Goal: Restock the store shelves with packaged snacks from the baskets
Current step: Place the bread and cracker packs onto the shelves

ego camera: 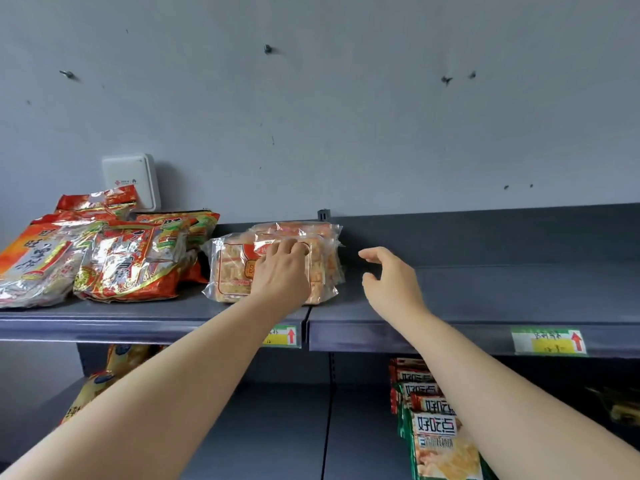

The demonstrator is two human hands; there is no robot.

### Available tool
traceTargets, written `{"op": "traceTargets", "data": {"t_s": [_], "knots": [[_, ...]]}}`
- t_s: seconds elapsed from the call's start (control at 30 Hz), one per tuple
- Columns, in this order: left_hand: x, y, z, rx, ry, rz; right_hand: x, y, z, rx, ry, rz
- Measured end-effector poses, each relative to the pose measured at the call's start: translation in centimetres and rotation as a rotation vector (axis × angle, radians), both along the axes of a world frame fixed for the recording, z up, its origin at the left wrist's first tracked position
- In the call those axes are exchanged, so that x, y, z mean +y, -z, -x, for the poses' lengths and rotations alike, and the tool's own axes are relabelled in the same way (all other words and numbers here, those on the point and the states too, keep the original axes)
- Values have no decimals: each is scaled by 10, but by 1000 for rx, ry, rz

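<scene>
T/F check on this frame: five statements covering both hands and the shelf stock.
1. The left hand rests on the clear biscuit packs. True.
2. The right hand holds a snack pack. False: it holds nothing; its fingers are loosely spread above the top shelf.
3. The red-orange bags lie to the right of the biscuit packs. False: they lie to their left.
4. A white box stands against the wall behind those bags. True.
5. Nothing is stocked below the top shelf. False: green-and-red packs sit on the lower shelf.
</scene>
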State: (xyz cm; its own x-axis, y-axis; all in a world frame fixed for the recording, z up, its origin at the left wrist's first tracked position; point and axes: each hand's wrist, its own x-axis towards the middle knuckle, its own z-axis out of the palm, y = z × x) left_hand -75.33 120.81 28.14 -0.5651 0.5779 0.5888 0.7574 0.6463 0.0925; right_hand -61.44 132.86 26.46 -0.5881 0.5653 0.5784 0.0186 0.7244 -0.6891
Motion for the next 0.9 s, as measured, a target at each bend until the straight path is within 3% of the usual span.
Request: {"op": "traceTargets", "data": {"t_s": [0.1,0.27,0.5,0.6,0.73,0.9], "knots": [[-7,-20,41,-28,-48,4,8,-18,40,-105,20,73],[-15,-30,102,43,8,178,22,-22,105,-187,54,211],[-12,-30,156,-4,-67,273,27,-2,154,-223,75,215],[-3,-29,147,-92,-71,212,24,2,154,-256,82,163],[12,-13,100,-6,54,67,20,4,137,-274,83,81],[26,-8,38,-54,125,67,13,8,87,-291,78,8]]}}
